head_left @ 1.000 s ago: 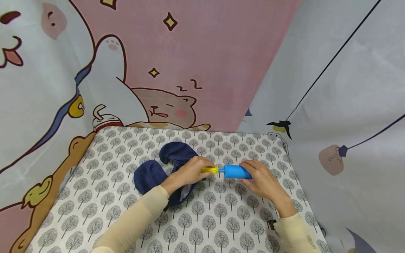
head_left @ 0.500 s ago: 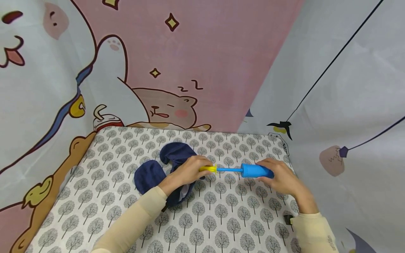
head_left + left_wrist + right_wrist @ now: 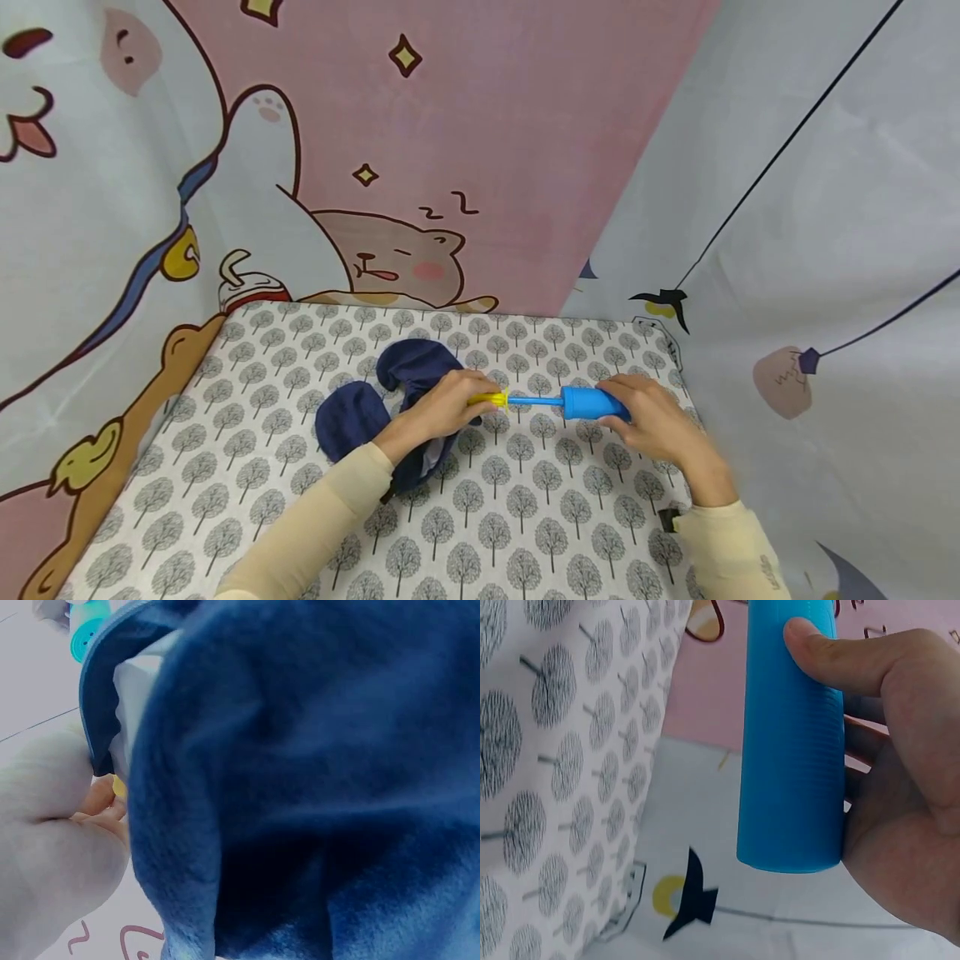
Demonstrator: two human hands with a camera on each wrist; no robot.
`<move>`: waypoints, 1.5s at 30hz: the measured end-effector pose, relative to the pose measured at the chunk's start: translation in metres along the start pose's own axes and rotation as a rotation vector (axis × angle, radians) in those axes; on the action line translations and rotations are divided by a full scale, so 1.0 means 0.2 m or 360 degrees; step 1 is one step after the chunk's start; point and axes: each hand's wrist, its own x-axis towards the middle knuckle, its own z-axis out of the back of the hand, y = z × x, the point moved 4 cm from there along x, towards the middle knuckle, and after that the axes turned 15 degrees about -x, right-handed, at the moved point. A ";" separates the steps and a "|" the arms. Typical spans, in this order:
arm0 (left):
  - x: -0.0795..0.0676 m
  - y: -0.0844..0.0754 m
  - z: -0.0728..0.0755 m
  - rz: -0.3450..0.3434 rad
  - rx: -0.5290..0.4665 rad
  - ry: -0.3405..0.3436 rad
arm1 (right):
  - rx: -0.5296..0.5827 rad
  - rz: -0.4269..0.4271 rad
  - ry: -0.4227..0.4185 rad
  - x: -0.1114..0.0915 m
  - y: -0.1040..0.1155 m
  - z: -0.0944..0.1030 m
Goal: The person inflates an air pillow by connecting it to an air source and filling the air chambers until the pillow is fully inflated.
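My left hand (image 3: 448,404) grips the yellow end (image 3: 489,399) of a hand pump, over a navy plush inflatable-looking pillow (image 3: 352,417). A thin blue rod (image 3: 534,401) joins that end to the pump's blue barrel (image 3: 588,403). Round the barrel my right hand (image 3: 648,417) is curled, thumb along its ribbed side in the right wrist view. Navy fabric (image 3: 322,750) fills most of the left wrist view, with a pale lining (image 3: 135,690) at its opening. It hides most of the left fingers, and the tip of the yellow end cannot be seen.
A white cloth with grey trees (image 3: 465,533) covers the table. A small black item (image 3: 669,520) shows beside the right sleeve. Cartoon-printed curtains (image 3: 525,167) stand behind and at both sides.
My right hand drew the blue barrel rightward, exposing more rod, then came back slightly left. The left hand shifted a little left with the yellow end. The pillow stays about where it was.
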 end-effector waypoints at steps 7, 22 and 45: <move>-0.01 0.00 0.00 -0.0008 -0.0004 -0.0019 | -0.0023 0.0093 -0.0034 0.08 0.13 -0.06; 0.00 -0.01 -0.03 -0.0002 0.0018 0.0013 | -0.0132 0.0134 -0.0095 0.16 0.31 -0.12; 0.01 -0.02 0.00 -0.0041 0.0060 -0.0008 | -0.0004 -0.0144 0.0006 -0.09 -0.11 0.03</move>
